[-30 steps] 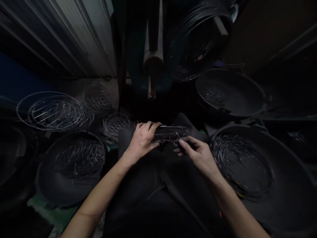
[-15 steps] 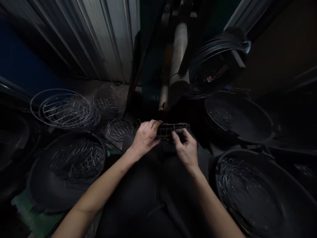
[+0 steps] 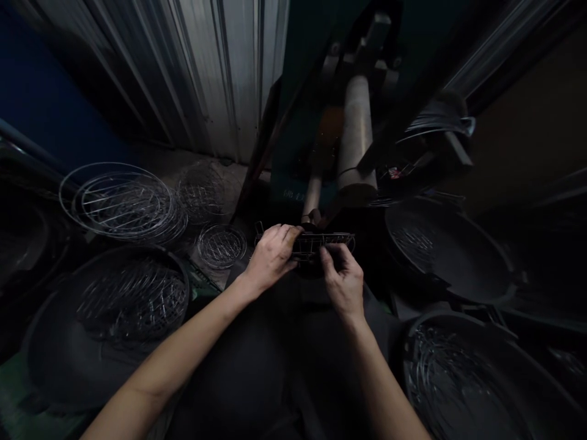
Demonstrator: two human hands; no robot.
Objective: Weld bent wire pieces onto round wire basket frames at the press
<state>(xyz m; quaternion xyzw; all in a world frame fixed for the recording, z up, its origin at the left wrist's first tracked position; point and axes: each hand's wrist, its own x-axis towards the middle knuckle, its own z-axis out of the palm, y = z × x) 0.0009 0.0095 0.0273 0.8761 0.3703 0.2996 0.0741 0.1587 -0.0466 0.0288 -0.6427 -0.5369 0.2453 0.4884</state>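
A small round wire basket (image 3: 309, 244) is held level above my lap, just below the rods of a machine. My left hand (image 3: 274, 253) is closed over its left side, thumb toward me and fingers across the top rim. On the right, my right hand (image 3: 343, 269) pinches at the near side wires with thumb and curled fingers; whether a separate small piece is between them, I cannot tell. The far underside of the basket is dark. A thick metal cylinder (image 3: 358, 131) and a thinner rod (image 3: 313, 197) of the machine end close behind the basket.
Round wire racks (image 3: 123, 201) are stacked at left, with a smaller round rack (image 3: 222, 246) nearby. A black basin (image 3: 59, 360) holds wire grids. At right stand a basin with short wires (image 3: 463, 256) and another with bent wires (image 3: 486, 391). A wire coil (image 3: 440, 119) hangs behind.
The camera view has shifted, so the machine appears lower and further right. Both hands keep their hold on the wire basket, with little movement.
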